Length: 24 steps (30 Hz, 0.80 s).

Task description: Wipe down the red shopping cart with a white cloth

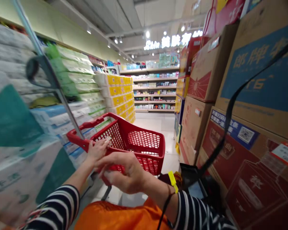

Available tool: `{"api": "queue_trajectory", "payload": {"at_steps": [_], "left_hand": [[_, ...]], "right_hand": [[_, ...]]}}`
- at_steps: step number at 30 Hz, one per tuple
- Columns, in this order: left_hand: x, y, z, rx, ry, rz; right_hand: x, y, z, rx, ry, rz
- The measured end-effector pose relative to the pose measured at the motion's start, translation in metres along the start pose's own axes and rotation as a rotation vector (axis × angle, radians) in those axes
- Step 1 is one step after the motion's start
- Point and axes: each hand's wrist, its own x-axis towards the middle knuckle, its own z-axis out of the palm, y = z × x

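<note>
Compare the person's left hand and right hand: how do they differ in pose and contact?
The left hand lies at the near rim of the red shopping cart; the right hand is nearer the camera, and its contact is unclear.
The right hand's fingers are bent inward; the left hand reaches forward.
A yellow tag shows at the right wrist, none at the left.
Both arms wear striped sleeves.

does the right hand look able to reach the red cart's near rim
Likely yes: the right hand appears in front of the red cart's near rim, and nothing visible blocks the way, though one view leaves the depth unclear.
</note>
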Motion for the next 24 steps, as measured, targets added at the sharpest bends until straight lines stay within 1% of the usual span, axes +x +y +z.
{"api": "queue_trajectory", "payload": {"at_steps": [1, 2, 4, 6, 8, 9, 10, 12, 15, 17, 19, 22, 24], "left_hand": [[0.000, -0.002, -0.002, 0.011, 0.000, -0.020], [0.001, -0.005, -0.004, 0.019, 0.009, -0.043], [0.005, -0.014, -0.007, 0.016, 0.019, -0.101], [0.009, -0.022, -0.009, -0.002, 0.005, -0.148], [0.014, -0.025, -0.008, -0.023, -0.019, -0.164], [0.015, -0.025, -0.008, -0.028, -0.020, -0.158], [0.016, -0.024, -0.007, -0.030, -0.016, -0.146], [0.016, -0.020, -0.004, -0.024, 0.003, -0.118], [0.011, -0.016, -0.003, -0.032, 0.043, -0.088], [0.006, -0.019, -0.005, -0.041, 0.078, -0.073], [0.001, -0.027, -0.009, -0.038, 0.126, -0.091], [-0.006, -0.037, -0.012, -0.021, 0.194, -0.154], [-0.009, -0.029, -0.008, -0.022, 0.217, -0.177]], "right_hand": [[-0.002, 0.007, -0.003, -0.134, -0.007, 0.007], [-0.007, 0.019, -0.006, -0.285, 0.041, 0.045], [-0.024, 0.057, -0.015, -0.606, 0.167, 0.203], [-0.046, 0.101, -0.024, -0.929, 0.234, 0.380], [-0.069, 0.138, -0.033, -1.117, 0.231, 0.537], [-0.079, 0.151, -0.037, -1.155, 0.198, 0.573], [-0.087, 0.160, -0.041, -1.175, 0.173, 0.568], [-0.098, 0.169, -0.047, -1.189, 0.136, 0.533], [-0.103, 0.167, -0.058, -1.201, 0.106, 0.480], [-0.102, 0.164, -0.066, -1.197, 0.064, 0.461], [-0.102, 0.163, -0.075, -1.187, 0.028, 0.455], [-0.104, 0.165, -0.086, -1.191, 0.005, 0.444], [-0.105, 0.167, -0.090, -1.196, -0.009, 0.427]]}}
